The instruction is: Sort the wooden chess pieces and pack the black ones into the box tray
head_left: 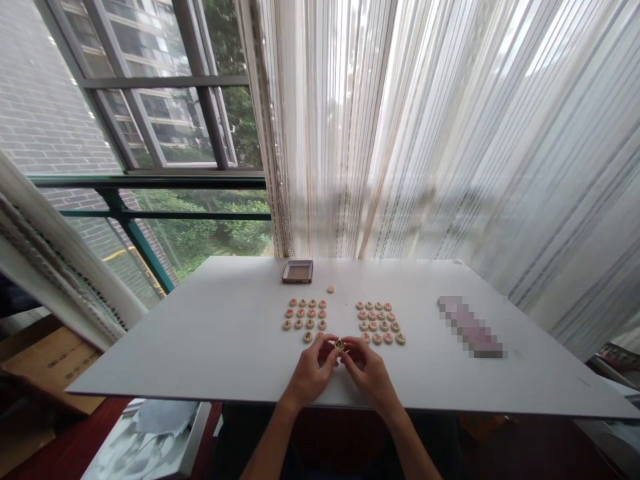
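Between the fingertips of both hands I hold one Chinese chess piece point(339, 344), a round pale disc with a dark character facing me. My left hand point(313, 368) pinches it from the left, and my right hand point(367, 367) grips its other side. Beyond my left hand lies a group of chess pieces point(301, 313) in rows, marked in red or black. A second group point(373, 316), also in rows, lies beyond my right hand. The fingers of my left hand partly cover a red-marked piece point(319, 336) at the near edge of the left group.
A shallow open box point(298, 272) sits at the table's far side, with a lone blank-looking disc point(331, 289) to its right. A blurred-out pinkish object point(473, 327) lies on the right of the white table point(210, 363). Curtains point(330, 133) hang behind; a cardboard box point(50, 360) stands at lower left.
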`<state>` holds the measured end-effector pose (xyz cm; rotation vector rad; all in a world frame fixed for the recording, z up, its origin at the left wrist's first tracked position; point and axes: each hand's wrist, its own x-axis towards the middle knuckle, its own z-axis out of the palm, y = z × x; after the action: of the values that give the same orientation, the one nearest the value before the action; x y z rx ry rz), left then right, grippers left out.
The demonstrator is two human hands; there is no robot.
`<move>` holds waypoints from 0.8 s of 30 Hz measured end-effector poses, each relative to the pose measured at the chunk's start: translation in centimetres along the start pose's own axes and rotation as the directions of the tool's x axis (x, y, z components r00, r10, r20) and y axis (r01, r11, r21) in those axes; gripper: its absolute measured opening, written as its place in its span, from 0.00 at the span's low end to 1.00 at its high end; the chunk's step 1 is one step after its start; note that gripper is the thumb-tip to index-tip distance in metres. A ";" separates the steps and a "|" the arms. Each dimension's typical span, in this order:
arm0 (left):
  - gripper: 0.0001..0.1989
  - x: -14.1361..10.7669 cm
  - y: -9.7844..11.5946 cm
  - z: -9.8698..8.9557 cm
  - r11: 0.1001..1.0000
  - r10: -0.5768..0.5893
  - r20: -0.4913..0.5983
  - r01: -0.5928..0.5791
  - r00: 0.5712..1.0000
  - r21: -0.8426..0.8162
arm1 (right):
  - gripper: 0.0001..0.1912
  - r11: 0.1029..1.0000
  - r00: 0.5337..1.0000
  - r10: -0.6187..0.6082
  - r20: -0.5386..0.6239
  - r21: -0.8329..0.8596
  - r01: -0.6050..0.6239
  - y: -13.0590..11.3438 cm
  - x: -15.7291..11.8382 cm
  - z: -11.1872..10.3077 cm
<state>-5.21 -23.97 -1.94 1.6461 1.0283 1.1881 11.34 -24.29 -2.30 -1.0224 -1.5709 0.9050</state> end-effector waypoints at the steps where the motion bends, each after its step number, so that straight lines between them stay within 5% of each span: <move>1: 0.13 0.0 0.0 0.0 1.000 0.004 -0.005 -0.004 1.000 0.011 | 0.13 1.000 1.000 0.004 0.001 -0.004 -0.004 -0.1 0.0 0.0; 24: 0.12 0.0 0.2 -0.2 0.999 -0.025 -0.055 0.027 0.998 0.036 | 0.14 0.997 0.998 0.037 0.042 -0.075 -0.034 -0.7 -0.2 -0.1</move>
<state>-5.33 -23.99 -1.72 1.6309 1.1084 1.2092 11.34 -24.77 -1.67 -1.0926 -1.6376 0.9034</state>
